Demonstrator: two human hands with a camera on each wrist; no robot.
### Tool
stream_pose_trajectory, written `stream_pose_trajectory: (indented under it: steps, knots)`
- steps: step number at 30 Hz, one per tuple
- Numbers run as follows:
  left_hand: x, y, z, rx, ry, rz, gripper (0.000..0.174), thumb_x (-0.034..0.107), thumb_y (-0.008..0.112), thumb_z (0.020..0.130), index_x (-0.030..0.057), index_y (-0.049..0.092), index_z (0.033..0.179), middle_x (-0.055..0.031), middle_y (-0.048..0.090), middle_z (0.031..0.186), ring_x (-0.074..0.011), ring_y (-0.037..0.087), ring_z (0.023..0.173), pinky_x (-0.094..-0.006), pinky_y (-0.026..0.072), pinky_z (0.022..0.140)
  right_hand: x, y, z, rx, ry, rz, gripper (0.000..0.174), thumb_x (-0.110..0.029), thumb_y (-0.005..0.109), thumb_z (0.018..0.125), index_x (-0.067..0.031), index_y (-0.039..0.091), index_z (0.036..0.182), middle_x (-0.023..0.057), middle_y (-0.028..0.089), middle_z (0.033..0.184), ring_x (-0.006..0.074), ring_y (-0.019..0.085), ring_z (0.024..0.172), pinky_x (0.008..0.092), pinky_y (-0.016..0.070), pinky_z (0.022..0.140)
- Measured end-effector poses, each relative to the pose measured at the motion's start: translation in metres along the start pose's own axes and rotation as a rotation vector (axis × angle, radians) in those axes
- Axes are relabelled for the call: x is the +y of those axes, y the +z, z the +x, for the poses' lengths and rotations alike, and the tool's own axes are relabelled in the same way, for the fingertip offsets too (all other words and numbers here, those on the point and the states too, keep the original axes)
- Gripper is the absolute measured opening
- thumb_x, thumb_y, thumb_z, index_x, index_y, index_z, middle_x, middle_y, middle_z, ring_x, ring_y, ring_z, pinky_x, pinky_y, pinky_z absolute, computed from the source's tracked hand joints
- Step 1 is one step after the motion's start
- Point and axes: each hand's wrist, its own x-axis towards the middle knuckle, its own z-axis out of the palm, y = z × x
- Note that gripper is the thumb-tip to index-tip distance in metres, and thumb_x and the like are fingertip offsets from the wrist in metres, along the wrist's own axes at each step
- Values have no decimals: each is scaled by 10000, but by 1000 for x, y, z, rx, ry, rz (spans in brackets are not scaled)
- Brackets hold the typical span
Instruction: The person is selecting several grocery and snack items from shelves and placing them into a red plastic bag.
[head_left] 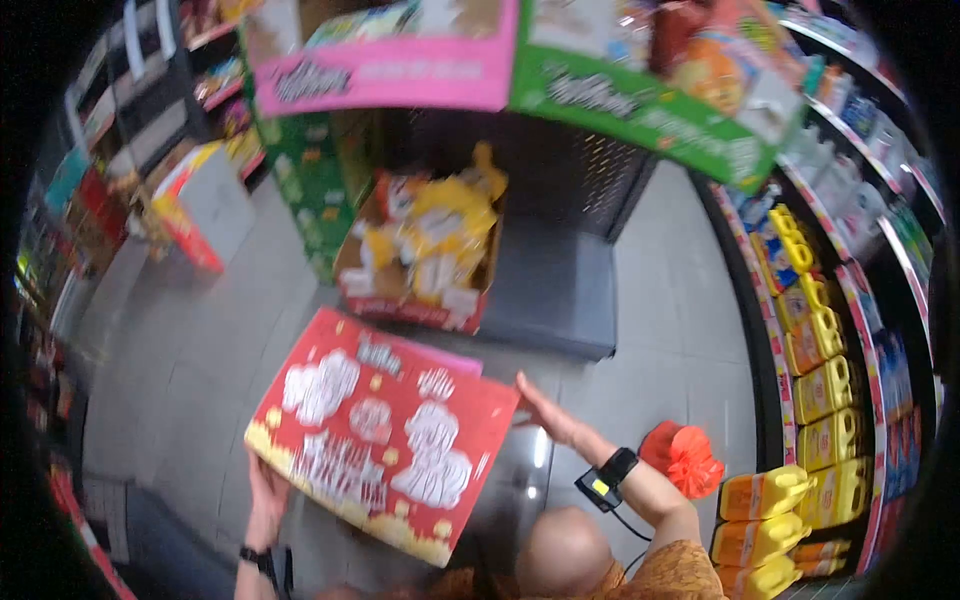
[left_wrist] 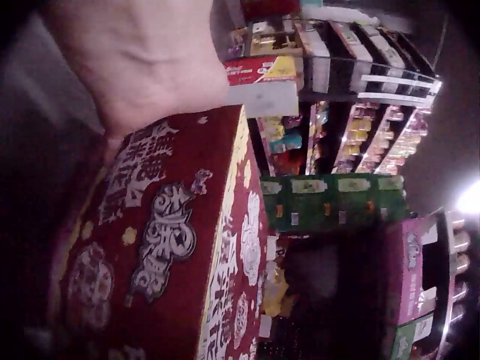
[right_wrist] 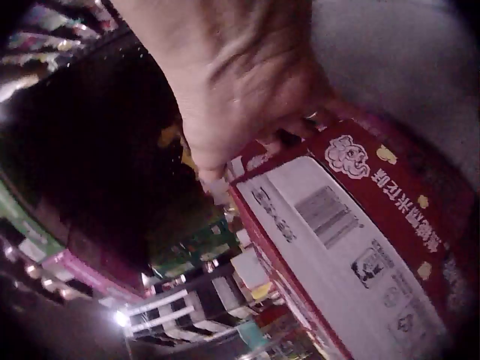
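A large red cardboard box (head_left: 370,430) with white lettering and yellow popcorn-like prints is held tilted in front of the body. My left hand (head_left: 268,490) grips its lower left edge, the fingers hidden beneath it. At the opposite side, my right hand (head_left: 545,405) holds the upper right corner; in the right wrist view its fingers bend over the edge, beside a white barcode panel (right_wrist: 337,225). Just beyond the held box, an opened carton (head_left: 410,305) full of yellow packets (head_left: 450,225) stands by a dark shelf base (head_left: 550,310).
Stacked green boxes (head_left: 315,190) stand left of the opened carton, under pink (head_left: 390,75) and green (head_left: 640,110) display trays. Shelves with yellow jugs (head_left: 825,390) run along the right. A red bag (head_left: 690,460) sits on the grey tile floor (head_left: 660,370). Another carton (head_left: 205,205) stands farther left.
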Motion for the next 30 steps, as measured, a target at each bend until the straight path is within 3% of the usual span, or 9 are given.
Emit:
stream_pose_trajectory:
  steps: [7,10,13,15,18,20,24,28,30]
  knots:
    - [-31,54,-33,-119,-455,-141,733,680,338,904,130,471,1370,-84,522,1375,-314,501,1230,-561,383,1016,36,-26,76,-143,111,-253,926,-797,238,862,-86,391,1435,190,549,1307,327,527,1200,561,383,1006]
    - [-43,56,-34,-122,-392,-113,699,651,378,912,120,481,1355,-87,545,1345,-302,534,1191,-544,419,995,17,-10,64,-289,175,-195,881,-772,293,875,-120,359,1463,176,497,1374,291,474,1262,513,365,1045]
    - [-52,47,-24,-110,-231,-100,631,582,401,942,98,491,1337,-100,560,1320,-286,557,1161,-505,448,991,52,-13,72,-362,-89,-283,764,-638,390,907,-286,131,1534,130,317,1514,352,522,1204,456,539,852]
    - [-48,56,-38,-135,-178,-101,534,471,321,1004,100,469,1358,-90,531,1358,-284,529,1207,-480,430,1032,74,-11,91,-326,-128,-235,848,-707,393,882,-124,266,1485,137,348,1497,291,392,1316,435,354,1045]
    - [-52,53,-34,-163,-157,-44,527,453,346,1005,97,438,1382,-88,528,1361,-275,524,1216,-458,434,1031,69,10,90,-285,-65,0,926,-724,420,871,-6,332,1450,161,370,1480,270,368,1350,423,310,1122]
    - [-50,59,-38,-158,-131,-9,528,456,350,1004,90,445,1372,-91,537,1346,-272,536,1198,-453,447,1014,5,40,33,-231,113,141,926,-721,439,867,-7,335,1448,174,372,1475,275,394,1334,416,353,1097]
    - [-36,77,-39,-148,-114,-15,531,462,359,1001,76,459,1352,-97,555,1317,-265,560,1162,-441,472,982,1,32,26,-35,-171,-27,870,-721,541,818,-7,510,1313,104,581,1238,193,533,1132,343,443,955]
    - [-15,96,-38,-163,-81,-17,536,468,368,998,62,473,1332,-103,573,1287,-259,584,1127,-430,498,950,5,17,-14,41,-466,-73,670,-570,486,936,-32,498,1336,83,583,1240,179,534,1136,317,428,972]
    - [-6,96,-36,-187,-73,-28,539,471,372,996,55,480,1322,-106,582,1273,-256,596,1109,-424,510,933,22,25,-19,138,-301,131,661,-560,469,950,-27,492,1341,89,570,1251,177,525,1152,307,420,986]
